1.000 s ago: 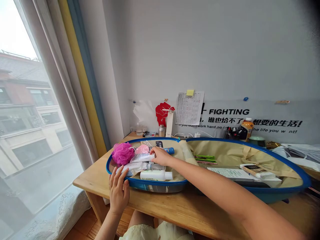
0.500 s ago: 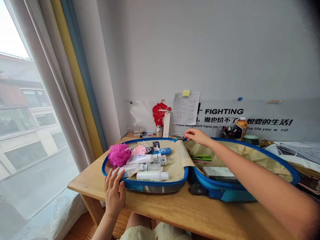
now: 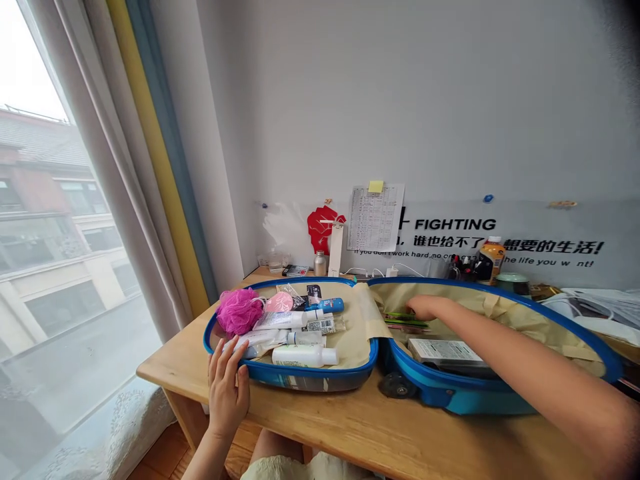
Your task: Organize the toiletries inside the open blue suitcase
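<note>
An open blue suitcase lies spread on the wooden table. My left hand rests on the left half's front rim, fingers stretched out and holding nothing. Inside that half are a pink bath puff, a round pink item, a white bottle, a blue bottle and several tubes and packets. My right hand reaches down into the right half, beside thin green items; its fingertips are hidden. Nearer the front in that half lies a white-and-grey box.
Behind the suitcase stand a silver bottle, a tall white device and an orange drink bottle. White cables run along the wall. Papers lie at the right. Curtains hang by the window on the left.
My right hand has come down from above the suitcase's back rim into the right half, near the green items. My left hand stays on the front rim. The view has shifted slightly.
</note>
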A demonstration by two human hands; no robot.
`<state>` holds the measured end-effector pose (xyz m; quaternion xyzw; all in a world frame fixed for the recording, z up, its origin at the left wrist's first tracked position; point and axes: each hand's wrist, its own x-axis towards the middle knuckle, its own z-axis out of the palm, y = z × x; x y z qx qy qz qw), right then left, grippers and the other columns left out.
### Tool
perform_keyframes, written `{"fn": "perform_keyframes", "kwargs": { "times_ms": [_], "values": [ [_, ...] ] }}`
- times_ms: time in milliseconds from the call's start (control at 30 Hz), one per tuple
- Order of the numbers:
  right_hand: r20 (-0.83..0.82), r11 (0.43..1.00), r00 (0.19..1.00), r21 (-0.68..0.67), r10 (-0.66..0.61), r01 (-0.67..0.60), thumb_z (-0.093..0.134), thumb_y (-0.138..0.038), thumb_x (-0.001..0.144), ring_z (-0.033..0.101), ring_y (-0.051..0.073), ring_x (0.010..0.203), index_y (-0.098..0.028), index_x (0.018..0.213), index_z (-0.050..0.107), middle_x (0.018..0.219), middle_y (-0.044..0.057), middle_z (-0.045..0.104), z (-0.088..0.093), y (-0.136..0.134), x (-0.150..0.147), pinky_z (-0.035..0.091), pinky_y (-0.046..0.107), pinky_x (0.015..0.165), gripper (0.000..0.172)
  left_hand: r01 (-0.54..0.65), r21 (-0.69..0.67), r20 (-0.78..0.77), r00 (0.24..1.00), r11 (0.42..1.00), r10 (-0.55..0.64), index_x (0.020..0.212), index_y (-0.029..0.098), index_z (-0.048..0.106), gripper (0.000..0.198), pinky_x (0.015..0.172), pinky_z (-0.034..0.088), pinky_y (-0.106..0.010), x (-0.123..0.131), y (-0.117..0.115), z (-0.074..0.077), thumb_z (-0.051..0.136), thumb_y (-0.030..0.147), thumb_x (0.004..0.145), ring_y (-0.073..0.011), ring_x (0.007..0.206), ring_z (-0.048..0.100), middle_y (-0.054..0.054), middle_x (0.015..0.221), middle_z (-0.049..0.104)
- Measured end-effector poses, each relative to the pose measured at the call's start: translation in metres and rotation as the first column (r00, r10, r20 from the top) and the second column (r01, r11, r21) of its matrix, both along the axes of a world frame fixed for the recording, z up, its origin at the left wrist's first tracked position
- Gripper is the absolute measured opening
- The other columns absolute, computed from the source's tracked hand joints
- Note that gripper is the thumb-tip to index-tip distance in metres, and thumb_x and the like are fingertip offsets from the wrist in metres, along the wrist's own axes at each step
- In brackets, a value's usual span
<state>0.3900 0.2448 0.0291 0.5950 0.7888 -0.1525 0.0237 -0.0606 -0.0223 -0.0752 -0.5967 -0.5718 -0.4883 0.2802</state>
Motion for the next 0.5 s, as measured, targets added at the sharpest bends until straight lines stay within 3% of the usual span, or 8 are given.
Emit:
{"fn": "perform_keyframes", "kwargs": {
  "times_ms": [267,367,500],
  "values": [
    [-0.022,0.999,0.999,-0.025,-0.039,0.038,0.055,-0.037,0.092,0.060,0.013,0.093,-0.021,0.104,0.063,0.109,0.006,0.063,-0.010,-0.003,-0.004,0.052,0.030,0.081,0.022,0.006,0.012,-0.008,1.000,1.000,-0.006,0.134,0.024,0.049,0.040,0.117,0.023,-0.050,0.001,-0.001,0.001,0.037,0.022,0.096,-0.0256,0.141,0.031,-0.009,0.137,0.052],
    [-0.084,0.997,0.994,-0.024,-0.077,0.075,0.054,-0.039,0.092,0.061,0.012,0.088,-0.020,0.099,0.064,0.103,0.006,0.064,0.000,-0.006,0.002,0.052,0.028,0.078,0.023,0.010,0.010,0.001,1.000,1.000,-0.010,0.134,0.025,0.049,0.040,0.117,0.023,-0.051,0.000,-0.001,0.001,0.037,0.023,0.096,-0.0259,0.141,0.030,-0.009,0.138,0.051],
    [-0.224,0.996,0.970,-0.013,-0.094,0.094,0.055,-0.045,0.090,0.057,0.008,0.065,-0.016,0.089,0.062,0.081,0.002,0.064,0.029,-0.015,0.018,0.051,0.026,0.062,0.030,0.008,-0.001,0.020,1.000,1.000,-0.008,0.134,0.024,0.050,0.041,0.117,0.023,-0.052,0.000,0.000,0.000,0.036,0.025,0.096,-0.0268,0.141,0.031,-0.009,0.138,0.052]
  ]
}}
